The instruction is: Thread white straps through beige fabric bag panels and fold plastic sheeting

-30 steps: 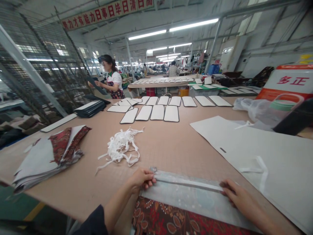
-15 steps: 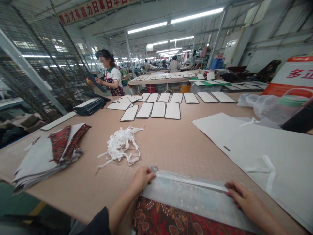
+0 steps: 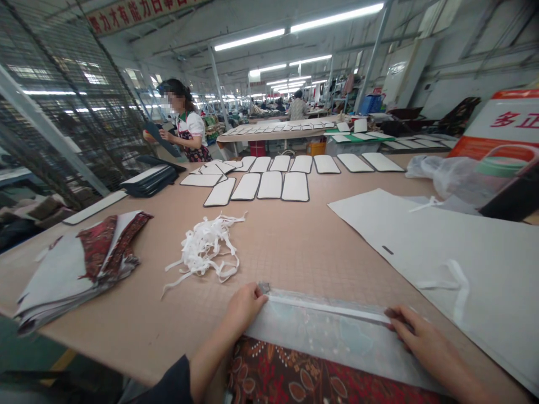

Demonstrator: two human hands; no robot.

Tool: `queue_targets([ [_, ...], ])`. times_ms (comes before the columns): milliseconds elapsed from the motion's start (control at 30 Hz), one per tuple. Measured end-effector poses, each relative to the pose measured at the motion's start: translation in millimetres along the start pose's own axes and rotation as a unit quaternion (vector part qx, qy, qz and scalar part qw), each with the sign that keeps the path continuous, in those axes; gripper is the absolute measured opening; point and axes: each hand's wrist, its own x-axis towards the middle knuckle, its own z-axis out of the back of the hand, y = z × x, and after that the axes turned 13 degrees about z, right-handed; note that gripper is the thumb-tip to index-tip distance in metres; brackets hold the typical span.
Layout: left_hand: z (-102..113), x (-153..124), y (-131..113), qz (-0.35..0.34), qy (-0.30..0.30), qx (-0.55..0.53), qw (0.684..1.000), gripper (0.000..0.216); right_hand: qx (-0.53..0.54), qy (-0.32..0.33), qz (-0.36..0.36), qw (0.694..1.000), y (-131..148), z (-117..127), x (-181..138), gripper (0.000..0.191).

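Observation:
A narrow white fabric strip [image 3: 324, 306] lies stretched along the far edge of a pale, see-through-looking sheet [image 3: 328, 336]. My left hand [image 3: 245, 306] is closed in a pinch at the strip's left end, beside a small grey scrap [image 3: 263, 287]. At the other end, my right hand [image 3: 415, 331] pinches the strip between thumb and fingers. Brown-red floral cloth [image 3: 290, 373] shows below the pale sheet, close to my body. Beyond my left hand is a tangled heap of white strips [image 3: 206, 247].
Folded white and floral cloths [image 3: 63, 275] are stacked at the left. A large white board [image 3: 421, 235] covers the table's right side. Dark-edged white pads [image 3: 295, 186] lie in rows farther back. Across the table, a co-worker [image 3: 185, 129] holds a dark panel [image 3: 162, 140].
The view has shifted slightly, so the table's things sit a little higher and more to the left. Both hands keep their pinch on the white strip.

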Motion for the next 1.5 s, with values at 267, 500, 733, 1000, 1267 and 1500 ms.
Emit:
queue_targets([
  [267, 0.0, -24.6, -19.2, -0.211, -0.143, 0.243, 0.936, 0.021, -0.095, -0.009, 0.074, 0.993, 15.5, 2.8, -1.2, 0.021],
  [500, -9.9, -32.9, -25.5, -0.256, -0.118, 0.361, 0.889, 0.036, -0.109, -0.001, 0.068, 0.992, 31.7, 6.7, -1.5, 0.022],
  [733, -10.5, -42.5, -44.1, -0.249, -0.089, 0.462, 0.847, 0.066, -0.126, -0.001, 0.067, 0.990, 47.3, 10.6, -3.3, 0.025],
  [1000, -19.8, -34.5, -43.3, -0.266, -0.101, 0.483, 0.828, 0.067, -0.126, 0.003, 0.060, 0.990, 51.3, 11.7, -3.9, 0.029],
  [1267, 1.0, -45.9, -63.7, -0.246, -0.049, 0.504, 0.826, 0.069, -0.151, 0.004, 0.059, 0.987, 50.1, 9.8, -4.9, 0.031],
  [1500, -17.3, -57.0, -108.6, -0.352, -0.048, 0.385, 0.852, 0.039, -0.170, -0.007, 0.054, 0.984, 45.2, 6.7, -6.6, 0.029],
])
